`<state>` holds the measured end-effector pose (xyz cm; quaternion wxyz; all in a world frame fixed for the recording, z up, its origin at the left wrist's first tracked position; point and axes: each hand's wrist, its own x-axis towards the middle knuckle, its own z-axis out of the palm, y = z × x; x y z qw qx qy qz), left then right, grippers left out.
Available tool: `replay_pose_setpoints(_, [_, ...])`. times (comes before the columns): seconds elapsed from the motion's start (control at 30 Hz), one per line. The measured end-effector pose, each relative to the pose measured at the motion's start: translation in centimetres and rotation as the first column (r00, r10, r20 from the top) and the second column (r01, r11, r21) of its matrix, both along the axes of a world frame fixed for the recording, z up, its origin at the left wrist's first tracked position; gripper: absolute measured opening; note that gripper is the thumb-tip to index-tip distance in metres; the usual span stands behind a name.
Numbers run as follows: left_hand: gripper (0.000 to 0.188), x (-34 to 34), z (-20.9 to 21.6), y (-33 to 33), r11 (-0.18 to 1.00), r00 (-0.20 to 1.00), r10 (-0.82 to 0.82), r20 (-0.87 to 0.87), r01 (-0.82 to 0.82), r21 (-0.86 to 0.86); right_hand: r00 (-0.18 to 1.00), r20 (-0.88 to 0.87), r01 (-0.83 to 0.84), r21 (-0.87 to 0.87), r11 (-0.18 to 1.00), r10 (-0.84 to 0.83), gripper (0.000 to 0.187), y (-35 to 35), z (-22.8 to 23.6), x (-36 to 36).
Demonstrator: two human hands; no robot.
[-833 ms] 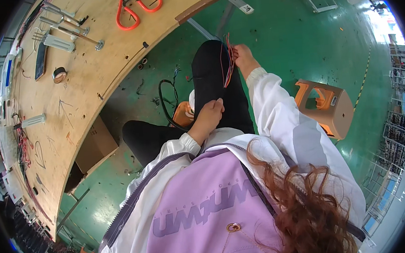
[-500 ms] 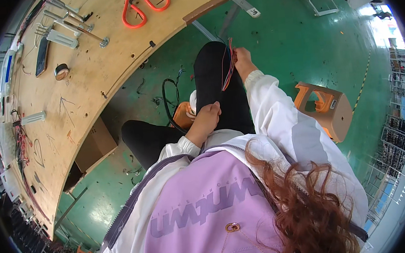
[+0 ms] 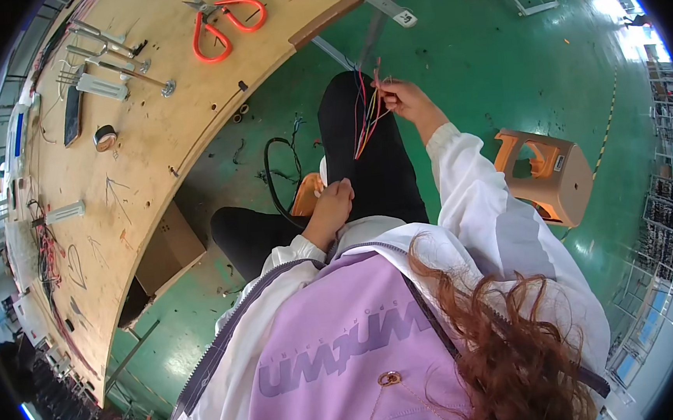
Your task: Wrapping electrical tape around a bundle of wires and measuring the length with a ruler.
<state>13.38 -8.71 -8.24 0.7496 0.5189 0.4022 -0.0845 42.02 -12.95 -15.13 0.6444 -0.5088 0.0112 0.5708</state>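
A bundle of thin coloured wires point(image 3: 360, 134), red, pink, yellow and dark, fans out above my right thigh and draws together at its lower end. My right hand point(image 3: 409, 102) pinches some of these wires between thumb and fingertips, while others hang apart to its left. Closer to my body, my left hand point(image 3: 333, 212) is closed over my lap, its fingers curled. What it holds is hidden against the black trousers. A thick black cable point(image 3: 269, 172) loops up from beside my left hand and passes under that wrist, with loose dark wire ends near its top.
On the curved wooden table point(image 3: 151, 121) at left lie red-handled scissors point(image 3: 214, 27), a tape roll point(image 3: 105, 138), a black phone-like slab point(image 3: 72, 117) and metal fixtures point(image 3: 127, 65). An orange plastic stool point(image 3: 549, 176) stands at right. A cardboard box point(image 3: 169, 249) sits under the table edge.
My right hand has shifted slightly down and its fingers have spread the wires, which were bunched together before. My left hand has moved slightly left and down.
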Motion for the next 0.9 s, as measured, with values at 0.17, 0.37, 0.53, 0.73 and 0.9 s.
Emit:
replay_pose_setpoints(0.17, [0.033,1.3,1.0,-0.7,1.0,1.0,0.007,-0.016,-0.007,0.013,0.955,0.283,0.101,-0.036,0.994,-0.087,0.018,-0.8,-1.7,-0.4])
replay_pose_setpoints(0.37, [0.032,2.1,1.2,-0.8,0.997,0.999,0.03,0.018,-0.031,0.072,0.236,0.962,0.234,-0.193,0.953,0.137,0.013,0.3,-0.3,-1.2])
replay_pose_setpoints(0.53, [0.031,1.4,-0.8,-0.4,0.937,0.991,-0.073,0.107,0.032,0.348,0.981,0.13,0.1,0.289,0.952,-0.142,0.017,-0.6,5.7,-0.2])
replay_pose_setpoints(0.73, [0.031,1.8,2.1,-0.1,0.998,0.998,-0.021,-0.061,0.025,0.052,0.99,-0.006,-0.121,0.428,0.896,0.137,0.034,-2.3,9.4,-1.9])
replay_pose_setpoints(0.9, [0.032,1.5,1.8,0.1,0.999,0.999,-0.008,-0.045,0.005,-0.054,0.986,-0.154,0.037,0.548,0.836,0.058,0.039,-2.4,8.7,-3.3])
